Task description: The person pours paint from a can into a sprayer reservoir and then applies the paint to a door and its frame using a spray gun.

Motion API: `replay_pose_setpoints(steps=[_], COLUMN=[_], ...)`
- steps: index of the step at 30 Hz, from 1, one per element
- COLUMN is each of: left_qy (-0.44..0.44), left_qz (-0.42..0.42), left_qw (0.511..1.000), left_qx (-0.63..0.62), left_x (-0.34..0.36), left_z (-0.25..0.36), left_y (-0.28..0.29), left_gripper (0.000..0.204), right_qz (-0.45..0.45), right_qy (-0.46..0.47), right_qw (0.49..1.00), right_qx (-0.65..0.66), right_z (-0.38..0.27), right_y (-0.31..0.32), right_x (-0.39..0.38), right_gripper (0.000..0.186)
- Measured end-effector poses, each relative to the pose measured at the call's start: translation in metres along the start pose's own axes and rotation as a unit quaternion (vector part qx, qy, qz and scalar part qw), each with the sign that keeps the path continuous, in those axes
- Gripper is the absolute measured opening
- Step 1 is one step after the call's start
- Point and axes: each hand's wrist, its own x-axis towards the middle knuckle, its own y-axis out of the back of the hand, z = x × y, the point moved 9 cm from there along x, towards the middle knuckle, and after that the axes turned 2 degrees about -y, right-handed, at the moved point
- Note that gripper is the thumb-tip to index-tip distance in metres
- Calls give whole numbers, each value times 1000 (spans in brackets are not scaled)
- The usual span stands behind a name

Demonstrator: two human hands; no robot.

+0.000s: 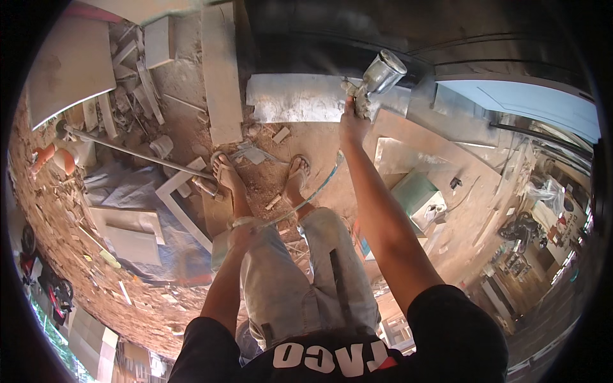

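Note:
My right hand [353, 124] is closed on a paint-spattered spray gun [359, 99] with a metal cup [384, 70] on top. The gun is held in front of a dark glossy panel [306, 32], over a pale strip of board [287, 96] along its lower edge. A thin, pale blue hose [329, 179] runs from below the gun toward my left hand [241, 236], which is low by my left knee, blurred, and seems closed on that hose. My sandaled feet stand on the dusty floor between the two hands.
Board offcuts [143, 89], a long pole [137, 153], a grey plastic sheet [112, 185] and a pale frame [182, 207] lie to the left. On the right are a large board [466, 159], a green box [412, 198] and a light blue panel [517, 99]. Motorcycles [523, 230] stand farther right.

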Motion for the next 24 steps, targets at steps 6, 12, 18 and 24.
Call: replay_pose_setpoints(steps=[6, 12, 18, 24], left_qy=[97, 74, -105, -256], left_qz=[-7, 4, 149, 173], left_qw=[992, 996, 977, 948], left_qx=[79, 49, -113, -78], left_x=[-106, -210, -283, -352], left_z=[-97, -101, -26, 80], left_y=[60, 113, 241, 400], left_gripper=[18, 26, 16, 13], right_qz=[6, -5, 5, 86], right_qy=[3, 30, 83, 274], right_qw=[996, 988, 983, 939], right_qx=[88, 150, 162, 187], right_z=[-91, -269, -441, -591], right_y=[50, 125, 212, 284], right_x=[-18, -93, -156, -192], right_gripper=[26, 24, 37, 27])
